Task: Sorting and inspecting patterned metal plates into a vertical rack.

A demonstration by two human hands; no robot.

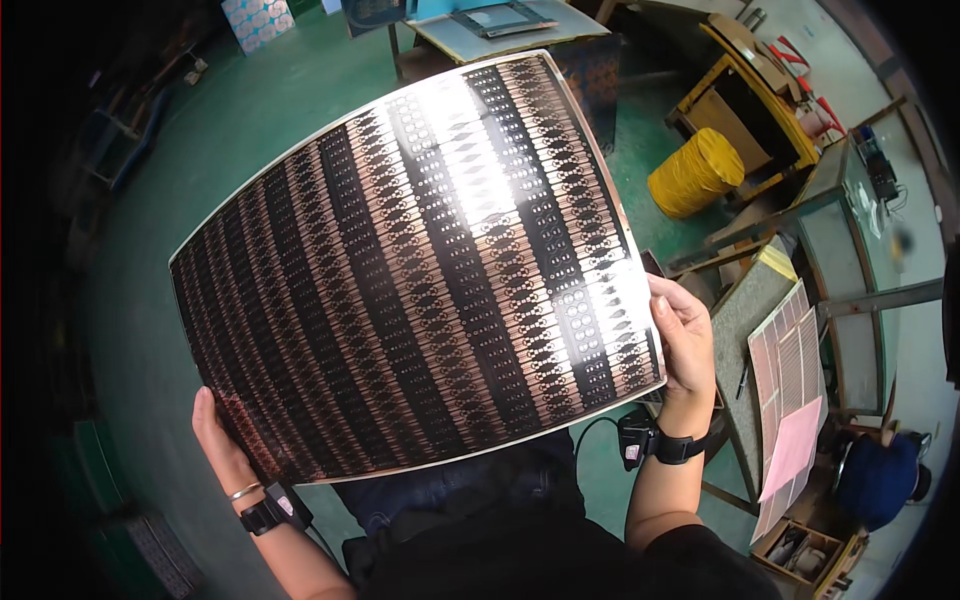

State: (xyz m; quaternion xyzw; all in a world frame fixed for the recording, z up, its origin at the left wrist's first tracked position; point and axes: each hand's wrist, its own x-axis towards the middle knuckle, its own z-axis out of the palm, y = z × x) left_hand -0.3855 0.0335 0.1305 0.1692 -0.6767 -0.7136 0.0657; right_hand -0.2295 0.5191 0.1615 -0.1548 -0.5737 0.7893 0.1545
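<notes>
A large thin patterned sheet (pixel 400 270), dark with rows of copper-coloured shapes and a pale border, is held up in front of me, tilted with its right side higher. Bright light glares off its upper middle and right part. My left hand (pixel 220 435) grips the sheet's lower left edge, its thumb outside and the other fingers hidden behind. On the right edge, my right hand (pixel 685 335) is closed round the border, thumb in front. Both wrists wear black straps with small devices.
To the right, a grey-topped table (pixel 735 360) bears another copper-striped sheet (pixel 785 350), a pink paper (pixel 793 450) and a pen (pixel 742 384). Beyond stand a yellow covered drum (pixel 697 172) and a yellow-framed cart (pixel 735 85). A blue-topped table (pixel 570 22) stands ahead; a blue stool (pixel 880 480) is at lower right.
</notes>
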